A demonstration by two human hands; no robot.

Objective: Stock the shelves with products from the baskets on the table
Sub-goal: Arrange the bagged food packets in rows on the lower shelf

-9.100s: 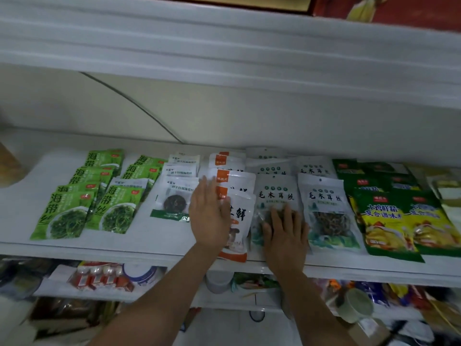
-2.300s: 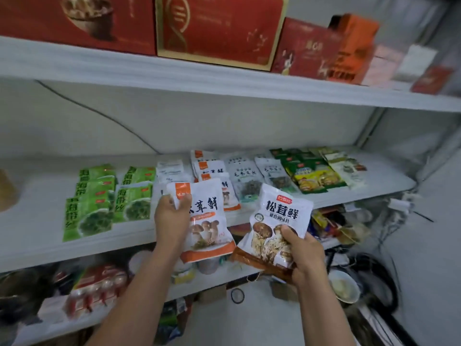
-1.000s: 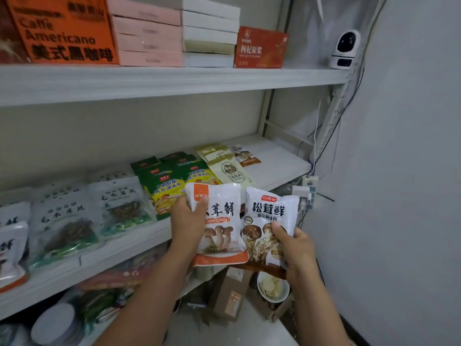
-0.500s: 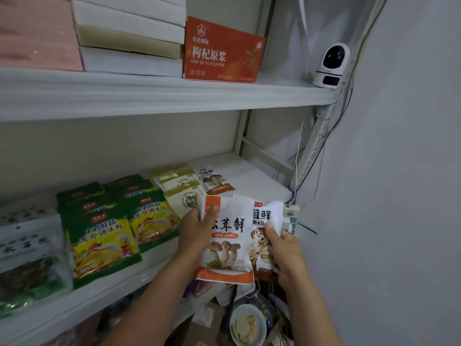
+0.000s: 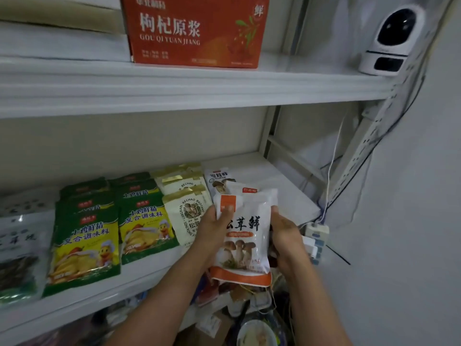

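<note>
Your shelf (image 5: pixel 287 186) lies bare at its right end; just before it you hold a white pouch (image 5: pixel 245 236) with orange bands top and bottom and pictured mushrooms. Your left hand (image 5: pixel 212 233) pinches its left edge, thumb in front; your right hand (image 5: pixel 284 236) grips the right edge. A second pouch (image 5: pixel 245 189) behind shows only its top strip; the rest is hidden.
</note>
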